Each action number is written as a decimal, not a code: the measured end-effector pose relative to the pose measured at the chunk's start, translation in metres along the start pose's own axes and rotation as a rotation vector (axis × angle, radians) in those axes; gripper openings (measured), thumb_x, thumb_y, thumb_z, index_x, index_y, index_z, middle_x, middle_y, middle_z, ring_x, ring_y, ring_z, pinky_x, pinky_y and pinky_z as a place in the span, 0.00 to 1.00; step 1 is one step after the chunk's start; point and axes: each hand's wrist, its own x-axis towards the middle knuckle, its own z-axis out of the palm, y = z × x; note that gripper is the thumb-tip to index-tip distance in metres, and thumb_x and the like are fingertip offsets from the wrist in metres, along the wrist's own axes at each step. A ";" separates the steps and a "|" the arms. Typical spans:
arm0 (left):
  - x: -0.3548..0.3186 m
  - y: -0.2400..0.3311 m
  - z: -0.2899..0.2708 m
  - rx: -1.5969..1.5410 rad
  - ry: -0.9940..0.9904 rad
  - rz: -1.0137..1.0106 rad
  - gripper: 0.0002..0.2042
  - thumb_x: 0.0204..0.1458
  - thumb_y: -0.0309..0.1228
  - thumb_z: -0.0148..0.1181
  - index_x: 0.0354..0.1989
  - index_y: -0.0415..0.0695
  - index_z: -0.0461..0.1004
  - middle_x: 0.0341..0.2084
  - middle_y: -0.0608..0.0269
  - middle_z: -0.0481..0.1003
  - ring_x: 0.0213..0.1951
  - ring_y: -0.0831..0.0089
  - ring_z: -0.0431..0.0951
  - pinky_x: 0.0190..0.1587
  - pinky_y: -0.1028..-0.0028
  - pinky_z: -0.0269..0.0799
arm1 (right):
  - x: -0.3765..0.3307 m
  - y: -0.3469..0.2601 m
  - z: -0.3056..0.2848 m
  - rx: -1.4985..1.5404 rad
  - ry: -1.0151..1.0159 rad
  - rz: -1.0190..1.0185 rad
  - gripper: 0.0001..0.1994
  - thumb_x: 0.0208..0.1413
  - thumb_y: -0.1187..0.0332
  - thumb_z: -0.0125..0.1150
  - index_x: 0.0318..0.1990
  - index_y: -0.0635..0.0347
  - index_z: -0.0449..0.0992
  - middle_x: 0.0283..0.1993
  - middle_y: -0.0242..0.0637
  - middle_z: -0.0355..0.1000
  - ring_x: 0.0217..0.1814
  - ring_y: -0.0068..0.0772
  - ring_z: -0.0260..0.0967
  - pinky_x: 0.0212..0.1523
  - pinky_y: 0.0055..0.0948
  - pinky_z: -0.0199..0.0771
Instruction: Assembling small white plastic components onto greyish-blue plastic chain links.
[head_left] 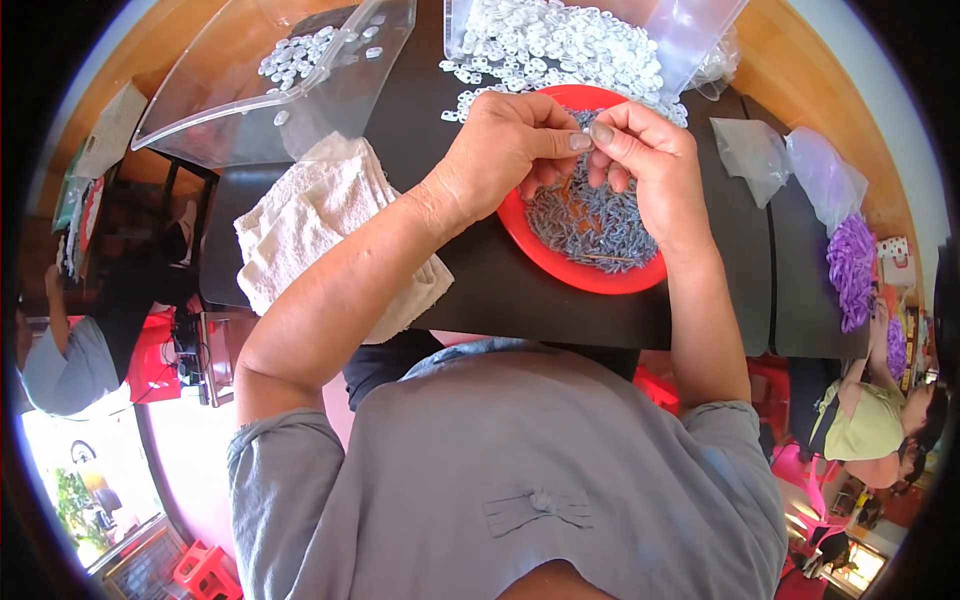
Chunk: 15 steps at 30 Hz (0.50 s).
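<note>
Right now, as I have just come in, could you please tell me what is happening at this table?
A person's left hand and right hand meet fingertip to fingertip over a red bowl, seemingly pinching a tiny pale piece, too small to identify. Many small grey-blue pieces lie in the bowl. Beyond it are heaped white pieces, some on the dark table. A crumpled cloth lies by the left forearm.
</note>
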 end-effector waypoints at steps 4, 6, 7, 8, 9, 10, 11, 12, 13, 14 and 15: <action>0.000 -0.004 -0.001 -0.102 -0.007 -0.030 0.08 0.56 0.29 0.60 0.31 0.36 0.75 0.22 0.63 0.74 0.22 0.79 0.72 0.19 0.80 0.65 | 0.000 -0.003 0.000 0.146 -0.012 0.095 0.07 0.60 0.67 0.57 0.35 0.62 0.75 0.24 0.28 0.70 0.25 0.20 0.69 0.24 0.16 0.59; 0.001 -0.007 -0.002 -0.168 -0.001 -0.024 0.07 0.57 0.29 0.59 0.33 0.36 0.75 0.22 0.62 0.74 0.22 0.78 0.72 0.20 0.80 0.65 | 0.000 -0.004 -0.001 0.135 -0.010 0.089 0.07 0.60 0.67 0.57 0.35 0.62 0.75 0.24 0.28 0.70 0.25 0.20 0.69 0.24 0.16 0.59; 0.002 -0.008 -0.002 -0.169 -0.002 -0.026 0.07 0.57 0.29 0.59 0.33 0.36 0.75 0.22 0.62 0.74 0.22 0.78 0.72 0.20 0.80 0.65 | -0.001 -0.004 -0.001 0.097 -0.010 0.063 0.07 0.59 0.68 0.57 0.35 0.62 0.75 0.24 0.28 0.70 0.25 0.20 0.69 0.24 0.16 0.58; 0.002 -0.008 -0.002 -0.164 -0.005 -0.025 0.08 0.58 0.29 0.58 0.33 0.36 0.74 0.22 0.62 0.74 0.22 0.78 0.72 0.20 0.79 0.65 | -0.001 -0.004 -0.001 0.059 -0.009 0.038 0.06 0.59 0.68 0.57 0.35 0.62 0.75 0.25 0.28 0.70 0.25 0.20 0.68 0.24 0.17 0.58; 0.002 -0.009 -0.002 -0.159 -0.008 -0.026 0.08 0.58 0.29 0.58 0.34 0.36 0.74 0.22 0.62 0.74 0.22 0.78 0.72 0.20 0.79 0.65 | -0.001 -0.003 -0.001 0.059 -0.008 0.040 0.06 0.59 0.68 0.57 0.35 0.62 0.75 0.25 0.28 0.70 0.25 0.20 0.68 0.24 0.17 0.58; 0.002 -0.009 -0.001 -0.161 -0.011 -0.030 0.08 0.58 0.29 0.58 0.34 0.36 0.74 0.22 0.62 0.74 0.22 0.78 0.72 0.20 0.79 0.65 | -0.001 -0.002 -0.001 0.050 -0.017 0.029 0.06 0.59 0.69 0.57 0.35 0.62 0.75 0.25 0.28 0.70 0.25 0.19 0.68 0.24 0.17 0.58; 0.001 -0.008 0.000 -0.147 -0.017 -0.028 0.08 0.58 0.29 0.57 0.34 0.36 0.74 0.22 0.62 0.74 0.22 0.78 0.72 0.20 0.79 0.65 | -0.001 0.000 -0.001 0.041 -0.026 0.019 0.06 0.59 0.69 0.57 0.35 0.62 0.75 0.25 0.28 0.71 0.25 0.19 0.68 0.24 0.17 0.58; 0.001 -0.007 0.001 -0.132 -0.023 -0.026 0.08 0.58 0.30 0.57 0.34 0.36 0.74 0.22 0.62 0.74 0.22 0.78 0.72 0.21 0.79 0.65 | 0.000 0.001 -0.002 0.042 -0.023 0.025 0.06 0.59 0.69 0.57 0.35 0.62 0.75 0.25 0.28 0.71 0.25 0.19 0.68 0.24 0.17 0.58; 0.001 -0.007 0.001 -0.136 -0.025 -0.034 0.08 0.58 0.30 0.57 0.34 0.36 0.74 0.22 0.62 0.74 0.22 0.78 0.72 0.21 0.79 0.65 | 0.000 0.002 -0.002 0.038 -0.024 0.023 0.05 0.58 0.70 0.57 0.36 0.62 0.76 0.25 0.28 0.71 0.25 0.19 0.68 0.24 0.17 0.58; 0.001 -0.006 -0.001 -0.136 -0.028 -0.038 0.09 0.58 0.30 0.57 0.34 0.35 0.74 0.22 0.62 0.73 0.22 0.77 0.72 0.21 0.79 0.65 | 0.000 0.003 -0.002 0.034 -0.024 0.021 0.05 0.58 0.70 0.57 0.37 0.62 0.76 0.25 0.28 0.71 0.26 0.18 0.68 0.24 0.17 0.58; 0.002 -0.006 -0.002 -0.137 -0.030 -0.043 0.09 0.58 0.30 0.56 0.34 0.35 0.74 0.22 0.61 0.73 0.23 0.77 0.72 0.21 0.79 0.65 | 0.000 0.003 -0.002 0.035 -0.022 0.030 0.05 0.58 0.70 0.57 0.37 0.62 0.76 0.25 0.28 0.71 0.26 0.18 0.68 0.24 0.17 0.58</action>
